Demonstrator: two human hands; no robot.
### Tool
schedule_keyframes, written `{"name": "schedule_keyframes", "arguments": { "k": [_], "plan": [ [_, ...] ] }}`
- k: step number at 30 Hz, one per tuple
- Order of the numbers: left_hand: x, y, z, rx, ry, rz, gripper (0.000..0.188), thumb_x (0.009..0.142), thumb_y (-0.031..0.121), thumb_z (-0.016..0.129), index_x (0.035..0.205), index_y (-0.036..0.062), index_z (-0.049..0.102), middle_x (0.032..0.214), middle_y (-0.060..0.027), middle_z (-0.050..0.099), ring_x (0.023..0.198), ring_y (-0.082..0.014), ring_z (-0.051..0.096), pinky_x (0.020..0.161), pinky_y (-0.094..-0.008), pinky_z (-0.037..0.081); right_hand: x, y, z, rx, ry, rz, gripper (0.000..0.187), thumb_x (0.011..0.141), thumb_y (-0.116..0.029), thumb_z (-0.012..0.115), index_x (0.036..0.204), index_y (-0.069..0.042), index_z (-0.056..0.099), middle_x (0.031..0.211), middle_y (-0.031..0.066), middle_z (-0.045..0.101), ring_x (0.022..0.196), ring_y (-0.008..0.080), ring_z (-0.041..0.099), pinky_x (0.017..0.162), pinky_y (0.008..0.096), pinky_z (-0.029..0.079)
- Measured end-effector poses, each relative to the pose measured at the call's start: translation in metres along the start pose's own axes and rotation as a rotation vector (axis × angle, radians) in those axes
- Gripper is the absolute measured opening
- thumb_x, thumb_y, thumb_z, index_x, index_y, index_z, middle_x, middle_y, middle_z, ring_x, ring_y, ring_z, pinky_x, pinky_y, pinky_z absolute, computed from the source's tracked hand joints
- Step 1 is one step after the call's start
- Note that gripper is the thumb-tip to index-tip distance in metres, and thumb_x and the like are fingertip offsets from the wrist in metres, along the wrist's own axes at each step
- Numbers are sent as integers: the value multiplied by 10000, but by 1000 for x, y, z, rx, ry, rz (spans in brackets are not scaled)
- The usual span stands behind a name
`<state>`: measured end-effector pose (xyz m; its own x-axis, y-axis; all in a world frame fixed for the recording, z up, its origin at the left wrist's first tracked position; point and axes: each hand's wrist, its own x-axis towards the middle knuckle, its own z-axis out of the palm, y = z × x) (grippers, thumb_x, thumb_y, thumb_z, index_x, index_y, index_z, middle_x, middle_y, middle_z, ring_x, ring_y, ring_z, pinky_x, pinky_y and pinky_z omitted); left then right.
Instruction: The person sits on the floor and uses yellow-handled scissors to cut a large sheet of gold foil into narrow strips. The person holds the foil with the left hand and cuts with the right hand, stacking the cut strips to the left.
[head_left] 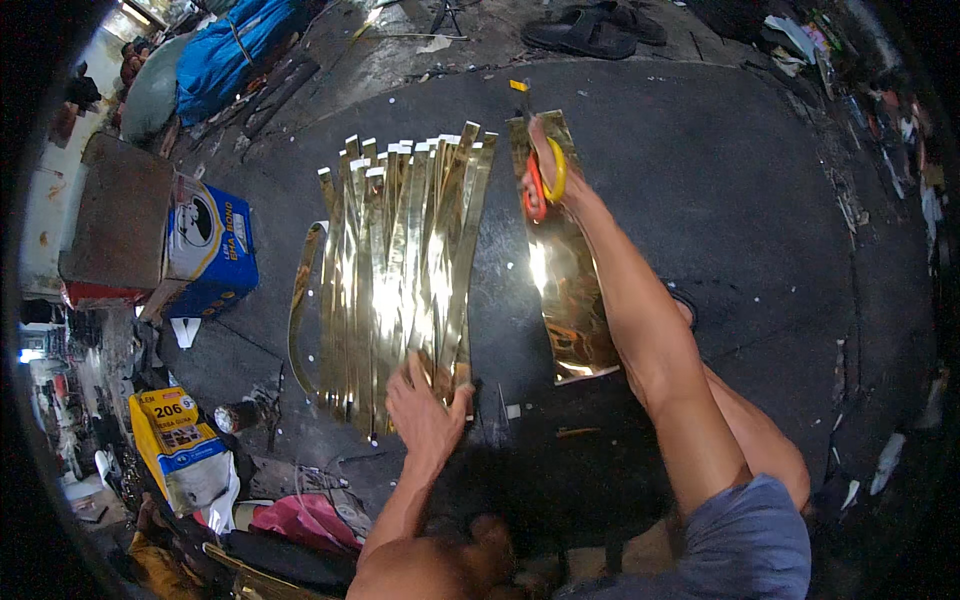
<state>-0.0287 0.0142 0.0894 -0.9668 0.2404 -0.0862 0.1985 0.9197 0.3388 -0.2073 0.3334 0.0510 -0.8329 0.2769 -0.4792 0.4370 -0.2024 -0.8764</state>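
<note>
A row of long, shiny gold strips [385, 260] with pale far ends lies side by side on the dark floor covering. My left hand [425, 400] rests on their near ends, fingers spread. To the right is a wider gold sheet [572, 305], its far end under my right hand [541, 150]. That hand is closed on scissors with red and yellow handles [556, 175]. The blades are hard to make out. One gold strip [302, 320] bows outward at the left of the row.
A blue and white box [215, 240] stands at the left, beside a brown carton [115, 215]. Nearer lies a yellow, blue and white bag [185, 445]. Black sandals [590, 30] and a blue wrapped bundle [235, 55] lie beyond the dark covering [740, 200]. Small scraps are scattered about.
</note>
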Motion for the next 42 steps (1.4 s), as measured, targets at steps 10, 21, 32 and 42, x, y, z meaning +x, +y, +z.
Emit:
{"name": "schedule_keyframes", "arguments": {
  "k": [10,21,32,42],
  "plan": [
    [-3,57,152,-939,-410,-154,283,801,210,687,960,-20,647,788,-119,672,711,-182,629,683,-312,499,-282,92,-30,111,-17,292,826,760,-841,269,706,-59,528,536,47,490,402,151,478,391,279,420],
    [20,78,127,-1054,-600,-295,153,790,133,636,725,2,682,574,-39,579,502,-126,540,462,-290,421,-422,163,-5,5,-156,694,811,780,-795,372,820,-1,529,600,60,509,485,158,540,457,297,474],
    [29,90,114,-828,-660,-336,209,801,189,635,690,14,664,575,-37,576,454,-125,502,410,-282,381,-392,169,-3,-22,-73,672,851,720,-844,380,759,-6,525,551,57,495,435,173,545,438,305,485],
    [23,86,118,-962,-696,-398,209,828,183,597,739,-2,636,586,-81,589,442,-138,545,376,-261,403,-386,175,-5,-89,-86,622,822,757,-810,391,714,1,520,525,57,482,408,164,533,387,288,453]
  ]
}}
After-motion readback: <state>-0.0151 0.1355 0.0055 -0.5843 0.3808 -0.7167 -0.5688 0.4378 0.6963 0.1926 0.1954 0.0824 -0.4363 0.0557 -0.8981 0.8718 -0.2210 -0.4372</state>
